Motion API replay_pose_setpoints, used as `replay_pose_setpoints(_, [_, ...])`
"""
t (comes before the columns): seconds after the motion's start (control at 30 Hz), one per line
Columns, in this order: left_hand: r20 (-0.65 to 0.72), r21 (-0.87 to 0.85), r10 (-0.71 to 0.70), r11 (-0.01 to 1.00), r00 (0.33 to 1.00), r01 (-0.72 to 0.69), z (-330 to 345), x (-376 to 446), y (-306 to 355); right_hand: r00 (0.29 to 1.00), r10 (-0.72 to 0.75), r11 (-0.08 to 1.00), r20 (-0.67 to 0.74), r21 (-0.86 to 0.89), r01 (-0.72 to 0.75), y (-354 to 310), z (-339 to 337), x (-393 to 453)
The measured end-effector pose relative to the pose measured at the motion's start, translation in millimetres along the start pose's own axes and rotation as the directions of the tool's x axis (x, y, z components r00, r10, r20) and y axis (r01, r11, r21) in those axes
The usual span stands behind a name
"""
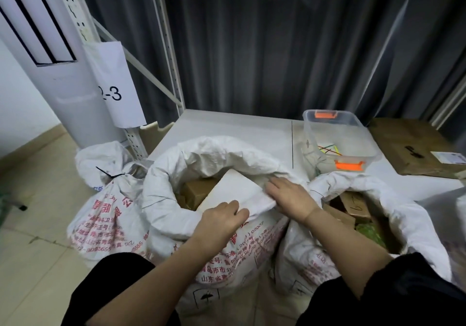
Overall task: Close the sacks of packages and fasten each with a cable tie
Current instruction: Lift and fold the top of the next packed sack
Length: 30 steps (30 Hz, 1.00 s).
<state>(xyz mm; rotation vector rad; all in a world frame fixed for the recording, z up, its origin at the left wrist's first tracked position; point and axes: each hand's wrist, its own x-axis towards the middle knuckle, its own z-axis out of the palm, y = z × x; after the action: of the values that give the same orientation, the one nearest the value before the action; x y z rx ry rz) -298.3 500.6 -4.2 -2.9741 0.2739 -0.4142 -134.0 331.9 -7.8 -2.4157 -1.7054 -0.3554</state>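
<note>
Three white woven sacks with red print stand on the floor before me. The left sack (106, 199) is bunched shut with a black cable tie (109, 173) round its neck. The middle sack (171, 174) gapes open, showing a white parcel (234, 187) and a brown box (199, 192). My left hand (222, 218) grips the near rim of this sack, fingers curled over the fabric. My right hand (290, 194) holds the rim's right side, fingers tucked into the folded cloth. The right sack (393, 199) is open too, with cardboard parcels inside.
A clear plastic tub (340, 134) with orange latches holds coloured cable ties on the white shelf board (227, 129). A flat cardboard box (413, 144) lies at the right. A white column (50, 73) and shelf upright (136, 141) stand at left, over tiled floor (37, 199).
</note>
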Motion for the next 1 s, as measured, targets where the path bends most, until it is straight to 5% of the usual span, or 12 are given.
replay_pose_setpoints(0.13, [-0.019, 0.037, 0.051, 0.998, 0.999, -0.05, 11.5, -6.6, -0.9, 0.932, 0.056, 0.997, 0.357, 0.036, -0.073, -22.7, -4.6, -3.2])
replay_pose_setpoints(0.4, [-0.056, -0.119, -0.117, 0.987, 0.992, 0.11, -0.1, -12.5, -16.6, 0.837, 0.04, 0.973, 0.545, 0.169, -0.157, -53.3, -25.8, 40.2])
replay_pose_setpoints(0.8, [0.206, 0.067, -0.092, 0.995, 0.974, 0.08, 8.4, -62.7, -86.8, 0.866, 0.095, 0.957, 0.49, 0.194, -0.215, -62.6, -23.6, 23.5])
replay_pose_setpoints(1.0, [-0.073, 0.203, 0.081, 0.977, 0.994, -0.064, -8.9, -52.7, -84.4, 0.869, 0.147, 0.945, 0.473, 0.193, -0.265, -90.1, -35.9, 33.5])
